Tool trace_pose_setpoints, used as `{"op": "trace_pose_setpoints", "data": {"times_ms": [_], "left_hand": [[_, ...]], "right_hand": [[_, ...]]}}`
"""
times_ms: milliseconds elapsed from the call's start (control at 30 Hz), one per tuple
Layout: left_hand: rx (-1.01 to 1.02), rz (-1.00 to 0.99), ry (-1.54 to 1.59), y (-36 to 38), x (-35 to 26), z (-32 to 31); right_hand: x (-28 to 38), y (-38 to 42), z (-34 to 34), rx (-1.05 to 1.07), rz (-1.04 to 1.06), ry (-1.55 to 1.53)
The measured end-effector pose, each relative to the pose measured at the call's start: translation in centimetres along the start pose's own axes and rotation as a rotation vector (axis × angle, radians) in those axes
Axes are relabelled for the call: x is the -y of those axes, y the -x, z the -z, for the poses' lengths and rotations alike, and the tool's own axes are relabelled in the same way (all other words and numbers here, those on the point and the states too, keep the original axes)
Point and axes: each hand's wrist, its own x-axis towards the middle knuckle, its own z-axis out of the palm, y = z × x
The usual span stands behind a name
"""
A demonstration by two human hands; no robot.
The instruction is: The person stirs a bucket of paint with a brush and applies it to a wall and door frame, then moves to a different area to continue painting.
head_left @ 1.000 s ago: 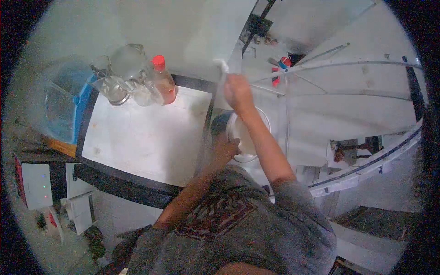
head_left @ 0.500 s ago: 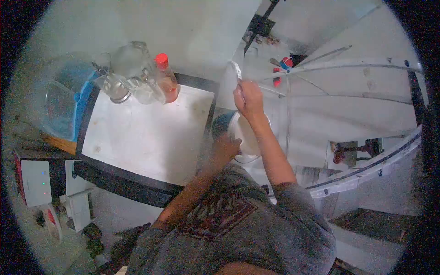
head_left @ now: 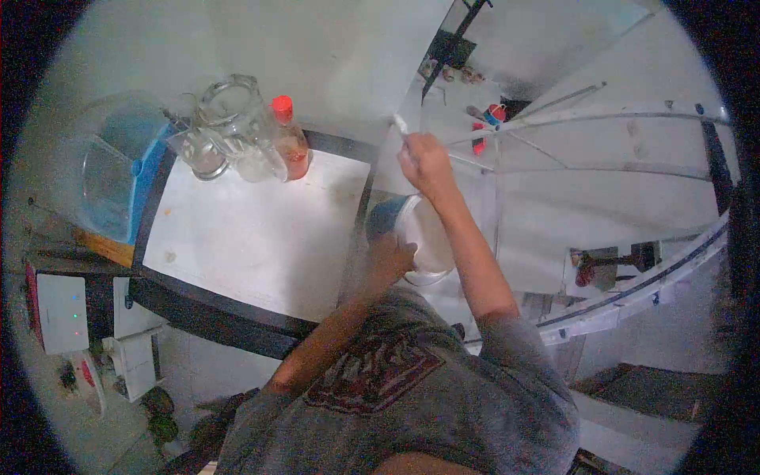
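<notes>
My left hand (head_left: 396, 260) is closed on the near rim of a paint bucket (head_left: 386, 215), which has a blue outer side and a pale rim. White paint (head_left: 430, 237) shows inside it, partly behind my right forearm. Up above the bucket, my right hand (head_left: 427, 165) is wrapped round a paintbrush (head_left: 400, 125). The brush's whitish tip points up and left, right at the pale wall (head_left: 348, 71) near its corner. Most of the brush handle is hidden in my fist.
To the left stands a white-topped table with a dark border (head_left: 253, 229). Along its back are several clear glass vessels (head_left: 229, 127) and a red-capped bottle (head_left: 291, 146). A blue-rimmed clear container (head_left: 119, 174) sits at far left. Glass shelving with a curved front edge (head_left: 625, 293) lies to my right.
My right hand has shifted slightly left with the paintbrush, whose tip has moved left and a little down along the wall. My left hand and the bucket stay about where they were.
</notes>
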Motion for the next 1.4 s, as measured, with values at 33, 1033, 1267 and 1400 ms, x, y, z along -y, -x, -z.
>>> {"op": "trace_pose_setpoints", "data": {"times_ms": [33, 1033, 1267, 1400], "left_hand": [[0.029, -0.034, 0.022, 0.0, 0.1, 0.3], [-0.028, -0.242, -0.095, 0.7, 0.1, 0.8], [0.064, 0.155, 0.025, 1.0, -1.6, 1.7], [-0.107, -0.095, -0.044, -0.1, 1.5, -1.0]], "right_hand": [[0.3, -0.4, 0.5, -0.021, -0.038, 0.029], [5.4, -3.6, 0.5, -0.230, -0.092, -0.026], [2.1, -3.7, -3.2, -0.201, -0.053, -0.075], [2.4, -2.7, -3.6, -0.080, -0.183, -0.040]]}}
